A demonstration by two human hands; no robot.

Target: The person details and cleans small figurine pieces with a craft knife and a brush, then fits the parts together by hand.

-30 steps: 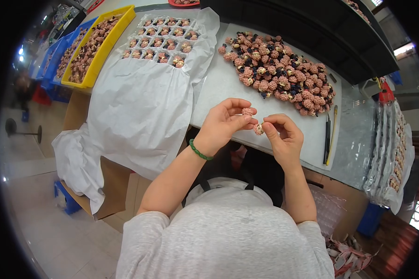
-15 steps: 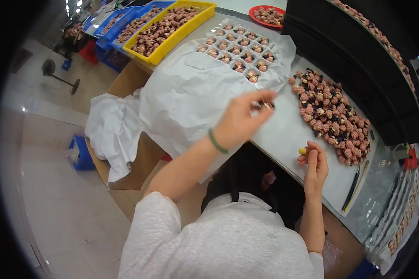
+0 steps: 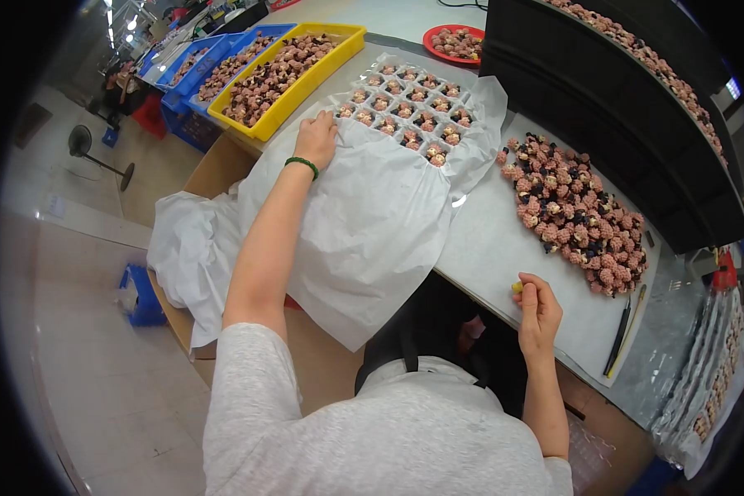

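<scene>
My left hand (image 3: 317, 140), with a green bracelet on the wrist, reaches to the near left corner of a tray (image 3: 395, 97) of small pink, cream and dark figures. Its fingers are bent at the tray's edge, over white paper (image 3: 347, 223); what they hold, if anything, is hidden. Beside the table's front edge is my right hand (image 3: 539, 310), thumb and fingers pinched, with a small yellow thing (image 3: 517, 287) at the fingertips. A heap of pink and dark figures (image 3: 574, 215) lies on a white sheet beyond it.
Yellow (image 3: 354, 43) and blue (image 3: 215, 50) bins of pieces stand at the far left. A red plate (image 3: 428, 43) lies behind the tray. Black shelving (image 3: 587, 107) rises behind the heap. Thin tools (image 3: 618, 337) rest at the right. Stacked filled trays (image 3: 707, 372) stand farther right.
My left hand has moved from in front of me to the tray's left corner. My right hand has moved away from my left and now shows a yellow thing. The view has turned left.
</scene>
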